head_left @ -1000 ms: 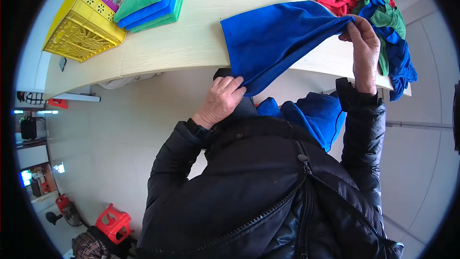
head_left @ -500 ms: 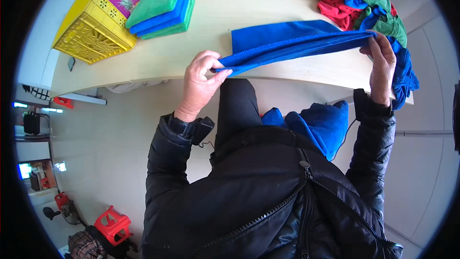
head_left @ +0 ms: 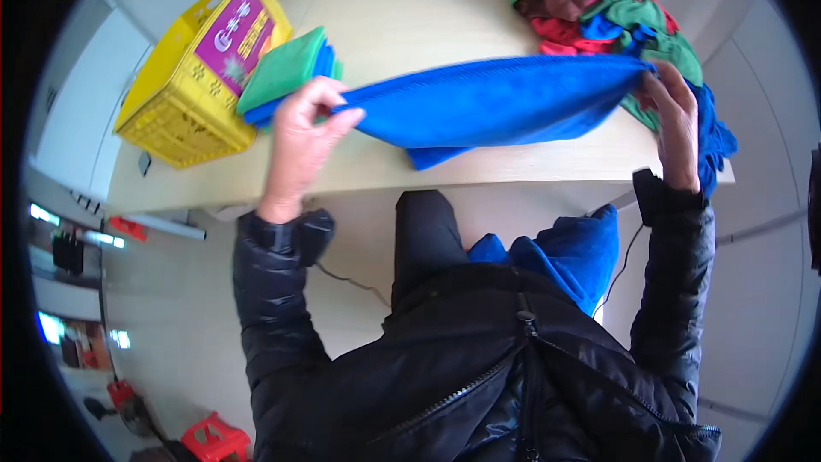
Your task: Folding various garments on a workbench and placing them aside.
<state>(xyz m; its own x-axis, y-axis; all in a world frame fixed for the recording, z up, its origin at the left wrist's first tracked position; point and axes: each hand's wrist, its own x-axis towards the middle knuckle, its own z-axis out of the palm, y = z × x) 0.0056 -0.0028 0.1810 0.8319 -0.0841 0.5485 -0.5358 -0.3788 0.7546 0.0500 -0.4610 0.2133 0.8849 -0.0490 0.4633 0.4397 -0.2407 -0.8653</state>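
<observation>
A blue cloth (head_left: pixel 496 103) is stretched between my two hands above the table's near edge, its lower part billowing. My left hand (head_left: pixel 301 139) pinches one corner between thumb and fingers. At the other end, my right hand (head_left: pixel 674 113) grips the opposite corner. Part of a blue cloth (head_left: pixel 434 156) shows on the tabletop beneath the stretched one; whether the two are joined is hidden. Just beyond my left hand lies a stack of folded green and blue cloths (head_left: pixel 284 73), partly covered by that hand.
A yellow crate (head_left: pixel 184 103) stands at the table's left. Crumpled green, red, brown and blue cloths (head_left: pixel 599 13) are heaped at the far right, trailing over the edge. Another blue cloth (head_left: pixel 569 248) lies over my lap. The pale table (head_left: pixel 385 0) spans between. A red stool (head_left: pixel 215 438) is lower left.
My left hand has moved left, pulling the cloth wider and tauter. The cloth has lifted and fanned out toward me. The whole view has shifted slightly.
</observation>
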